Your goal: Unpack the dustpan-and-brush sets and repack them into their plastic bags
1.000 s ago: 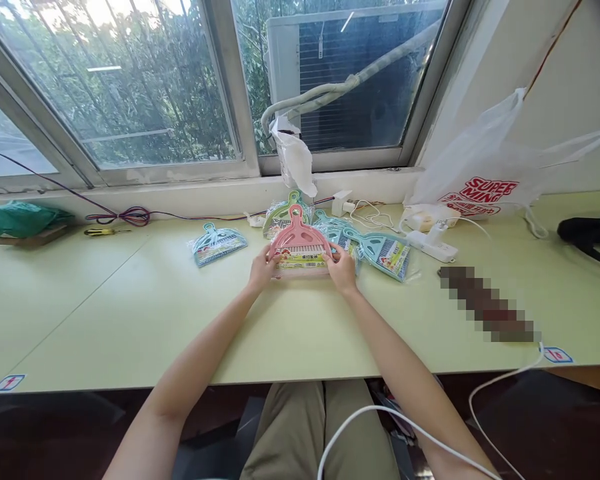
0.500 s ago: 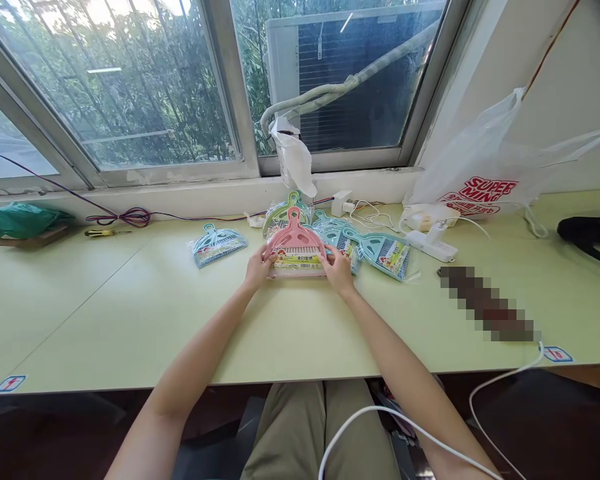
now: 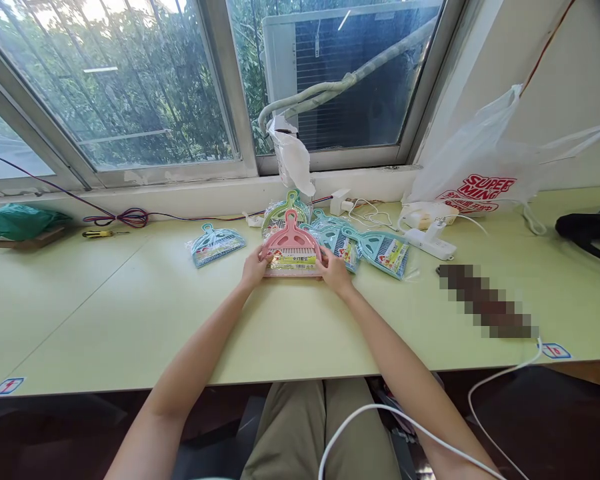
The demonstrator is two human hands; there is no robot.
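Note:
Between my two hands is a pink mini dustpan and brush set (image 3: 291, 250) in clear wrap with a yellow label, its handle pointing away from me. My left hand (image 3: 255, 267) grips its left edge, and my right hand (image 3: 336, 271) grips the right edge; both are closed on it. Behind it lies a green set (image 3: 283, 212), partly covered. Overlapping blue-green sets (image 3: 387, 252) lie to the right, close to my right hand. One more wrapped blue set (image 3: 217, 245) rests apart, left of my left hand.
A power strip (image 3: 430, 244) with white cables lies right of the sets, before a white plastic bag (image 3: 473, 170). A pixelated dark object (image 3: 485, 301) lies nearer on the table (image 3: 130, 320). At the left are a screwdriver (image 3: 98, 234), a cable coil (image 3: 133, 217) and a green bag (image 3: 23, 222).
The pink set and both hands have shifted very slightly, and the set's handle sits a touch lower. My grip stays the same. The whole view has moved a little.

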